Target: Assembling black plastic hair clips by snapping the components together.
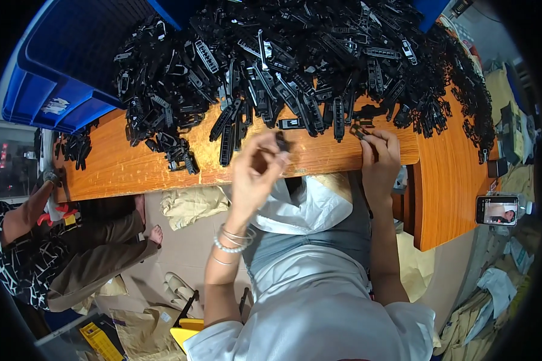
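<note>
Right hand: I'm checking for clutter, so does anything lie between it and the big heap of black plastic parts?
Nothing visible does. The right hand grips a small black part at the table edge, just below the heap; only bare wood between.

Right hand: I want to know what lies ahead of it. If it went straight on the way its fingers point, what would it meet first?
Probably the heap of black plastic parts just beyond the small part the right hand pinches; depth is unclear.
</note>
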{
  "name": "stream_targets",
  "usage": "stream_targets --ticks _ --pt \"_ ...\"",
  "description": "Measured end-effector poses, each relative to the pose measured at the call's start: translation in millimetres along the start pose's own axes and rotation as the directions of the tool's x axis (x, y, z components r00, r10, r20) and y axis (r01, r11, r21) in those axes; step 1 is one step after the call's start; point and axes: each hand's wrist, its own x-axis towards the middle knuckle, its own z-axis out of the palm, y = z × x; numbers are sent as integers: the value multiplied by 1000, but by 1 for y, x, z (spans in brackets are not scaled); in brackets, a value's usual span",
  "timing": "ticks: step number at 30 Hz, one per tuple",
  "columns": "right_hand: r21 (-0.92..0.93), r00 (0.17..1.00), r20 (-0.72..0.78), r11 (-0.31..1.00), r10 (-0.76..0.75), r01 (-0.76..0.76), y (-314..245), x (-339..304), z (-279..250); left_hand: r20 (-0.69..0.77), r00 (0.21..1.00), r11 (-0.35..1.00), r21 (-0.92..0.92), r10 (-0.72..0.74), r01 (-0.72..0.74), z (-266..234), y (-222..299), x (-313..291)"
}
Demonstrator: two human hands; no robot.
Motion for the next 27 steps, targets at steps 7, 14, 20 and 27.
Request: stream_targets --ticks 7,14,20,27 --pt "474 984 167 880 -54 -32 -21 -6 -31 527 785 378 -689 -325 619 34 -15 0" --pt "515 940 202 846 -275 137 -26 -3 -29 686 680 255 -631 -259 733 34 -16 -3" --pt "474 923 194 856 -331 207 -23 -4 -26 701 665 244 -619 -256 747 35 -20 -4" --pt "438 871 325 875 -367 205 -42 0 -38 558 731 314 -666 -392 677 46 -4 -6"
